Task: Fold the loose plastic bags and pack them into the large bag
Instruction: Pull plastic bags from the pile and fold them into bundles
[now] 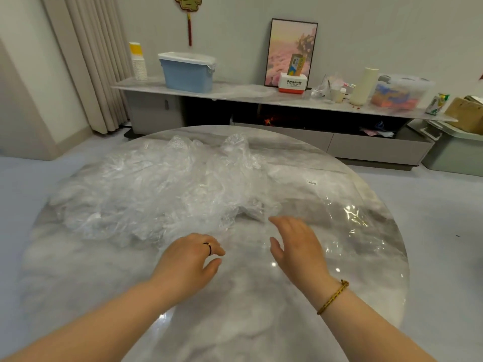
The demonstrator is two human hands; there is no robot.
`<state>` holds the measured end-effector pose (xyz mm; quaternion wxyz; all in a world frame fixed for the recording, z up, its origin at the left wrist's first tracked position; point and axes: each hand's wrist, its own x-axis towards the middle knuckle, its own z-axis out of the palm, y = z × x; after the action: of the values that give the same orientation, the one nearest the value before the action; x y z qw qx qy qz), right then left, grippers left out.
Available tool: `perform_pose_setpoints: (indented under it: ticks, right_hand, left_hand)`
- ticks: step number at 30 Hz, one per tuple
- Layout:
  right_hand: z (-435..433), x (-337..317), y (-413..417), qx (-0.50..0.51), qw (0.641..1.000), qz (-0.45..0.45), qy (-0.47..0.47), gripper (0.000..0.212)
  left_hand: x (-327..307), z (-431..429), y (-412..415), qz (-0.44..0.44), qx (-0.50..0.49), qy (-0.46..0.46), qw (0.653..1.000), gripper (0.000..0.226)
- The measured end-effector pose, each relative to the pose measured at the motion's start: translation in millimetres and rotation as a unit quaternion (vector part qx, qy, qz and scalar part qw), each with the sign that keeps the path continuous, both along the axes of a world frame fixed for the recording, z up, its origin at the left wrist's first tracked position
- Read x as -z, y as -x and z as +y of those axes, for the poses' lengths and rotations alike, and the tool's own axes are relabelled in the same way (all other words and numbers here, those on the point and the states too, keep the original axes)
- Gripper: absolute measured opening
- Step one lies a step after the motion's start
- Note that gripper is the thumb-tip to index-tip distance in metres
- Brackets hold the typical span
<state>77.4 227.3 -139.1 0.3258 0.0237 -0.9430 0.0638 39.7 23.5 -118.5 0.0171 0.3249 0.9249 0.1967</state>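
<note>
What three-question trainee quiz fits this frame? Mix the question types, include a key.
1. True or false: the right hand grips a bag.
2. Where does the heap of crumpled clear bags mostly lie on the round table? A) left and far side B) right near edge C) under both hands
3. Fill in: the ring is on the ___ hand.
Key: 1 false, its fingers are straight and hold nothing; 2 A; 3 left hand.

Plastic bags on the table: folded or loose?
Loose: the plastic bags lie crumpled in a heap on the table, no neat folds visible.
</note>
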Motion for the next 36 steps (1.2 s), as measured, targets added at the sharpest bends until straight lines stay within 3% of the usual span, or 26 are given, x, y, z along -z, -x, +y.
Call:
perform_pose_setpoints:
  ticks: [3,7,10,12,14,18,24,27,30,36]
  right_hand:
    - [-38,-2,20,-0.058,0.998,-0.028,-0.02,0.059]
    - [-83,-11,42,-0.075,0.988,-0.133,-0.017,0.067]
    - [-97,-8,62,-0.063,0.974,-0.216,-0.009,0.046]
    - [-98,-4,72,-0.042,0.975,-0.218,-0.022,0.03]
    - [-92,-8,73,-0.03,0.987,-0.16,0.004,0.022]
    - [-79,-15,56,-0.077,0.993,0.046,0.075,0.009]
    - [-59,-24,-1,-0.095,0.981,0.124,0.112,0.024]
    - [-49,-23,-34,-0.097,0.982,0.125,0.102,0.024]
    - [-31,-17,-66,-0.103,0.991,0.064,0.055,0.025]
    - [4,5,-109,-0.099,0.991,-0.081,-0.035,0.023]
  left_hand:
    - [-7,-21,2,0.014,-0.048,-0.014,0.999,0.025]
    - [-15,-36,13,0.037,-0.128,-0.05,0.99,0.019]
    - [-12,-51,25,0.02,-0.157,-0.048,0.986,0.033]
    - [-6,-62,33,0.0,-0.153,-0.028,0.988,0.047]
    - [-3,-68,38,-0.017,-0.129,0.006,0.992,0.058]
    - [-1,-67,36,0.021,-0.093,0.033,0.995,0.082]
    - [11,-44,14,0.179,0.001,0.006,0.984,0.078]
    - [11,-32,1,0.201,0.036,-0.063,0.977,0.06]
    - [10,-27,-10,0.232,0.093,-0.088,0.964,0.038]
    - [27,-25,-36,0.158,0.238,0.023,0.958,0.037]
